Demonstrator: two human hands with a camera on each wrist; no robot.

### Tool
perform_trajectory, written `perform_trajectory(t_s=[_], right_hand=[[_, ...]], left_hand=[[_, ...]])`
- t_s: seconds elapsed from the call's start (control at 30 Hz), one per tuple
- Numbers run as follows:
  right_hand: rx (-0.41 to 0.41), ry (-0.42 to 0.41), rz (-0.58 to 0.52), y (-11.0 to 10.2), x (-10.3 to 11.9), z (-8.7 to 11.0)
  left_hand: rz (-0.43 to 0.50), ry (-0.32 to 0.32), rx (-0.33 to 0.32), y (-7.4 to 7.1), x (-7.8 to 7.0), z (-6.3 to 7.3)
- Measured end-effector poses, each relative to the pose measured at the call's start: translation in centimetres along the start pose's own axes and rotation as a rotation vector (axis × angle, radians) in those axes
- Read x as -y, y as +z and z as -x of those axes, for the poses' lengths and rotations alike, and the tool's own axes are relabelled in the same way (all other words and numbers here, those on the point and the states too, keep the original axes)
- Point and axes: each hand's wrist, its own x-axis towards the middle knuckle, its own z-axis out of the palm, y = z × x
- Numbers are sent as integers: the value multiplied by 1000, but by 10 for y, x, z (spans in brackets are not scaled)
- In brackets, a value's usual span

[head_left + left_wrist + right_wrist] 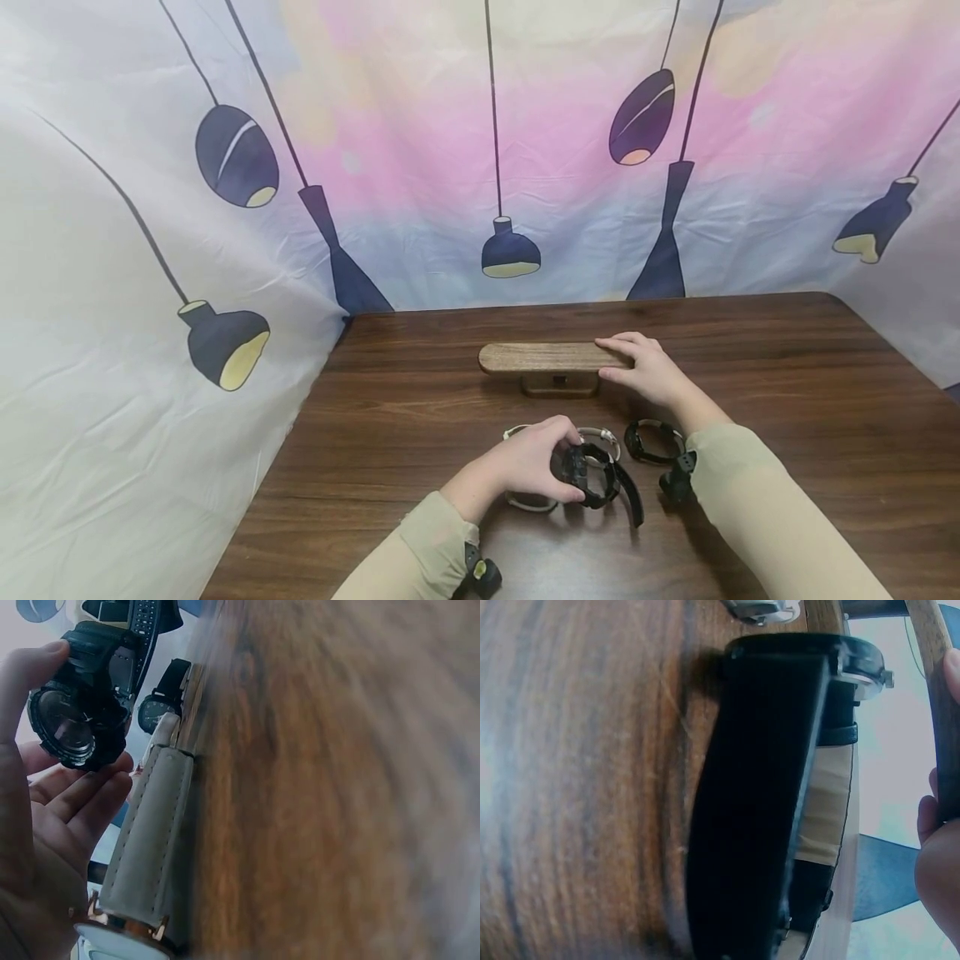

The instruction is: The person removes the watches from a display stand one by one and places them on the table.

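Note:
My left hand (528,460) grips a chunky black wristwatch (579,468), thumb and fingers on either side of it. Its strap (631,497) hangs loose to the right. In the left wrist view the round face of this black watch (67,724) shows between thumb and fingers. Farther back, my right hand (651,368) holds the right end of a wooden display stand (543,357), a rounded bar on a low base, with the thumb at its near edge and fingers at the far edge.
Around the left hand lie light-strapped watches, one pale strap (146,832) close to it. A black-strapped watch (757,787) stands on the table below the right wrist. The brown wooden table (405,417) reaches back to a printed cloth (442,167).

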Motion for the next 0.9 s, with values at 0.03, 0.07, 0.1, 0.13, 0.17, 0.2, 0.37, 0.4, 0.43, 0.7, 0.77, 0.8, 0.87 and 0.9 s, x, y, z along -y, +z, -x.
perform_trajectory(t_s=[0.03,0.07,0.1,0.13,0.17,0.2,0.37,0.4,0.43,0.7,0.77,0.8,0.87,0.9], right_hand=[[1,0,1,0,0,0],[2,-1,3,0,0,0],[3,2,0,0,0,0],[5,1,3,0,-1,0],[7,1,3,0,-1,0],[8,0,3,0,-1,0],[16,1,-3,-1,0,1],[17,1,-4,-1,0,1],[19,1,-6,-1,0,0],[22,3,-10,-2,1,0],[20,4,-16,-3,1,1],[20,5,-19,-3,2,1],[17,5,-21,-3,2,1],[15,6,-21,-3,2,1]], left_hand=[[-4,5,4,1,0,0],[-9,7,8,1,0,-1],[-13,6,12,1,1,-1],[-15,4,14,2,1,-1],[-18,2,17,2,1,-1],[-20,0,20,3,1,-1],[-30,0,30,3,-1,-2],[-34,2,31,3,-1,-2],[-34,4,33,3,-1,-2],[-84,40,55,8,1,-5],[-103,46,64,8,1,-5],[-113,48,69,9,1,-6],[-128,48,79,9,0,-6],[-133,49,83,10,0,-6]])
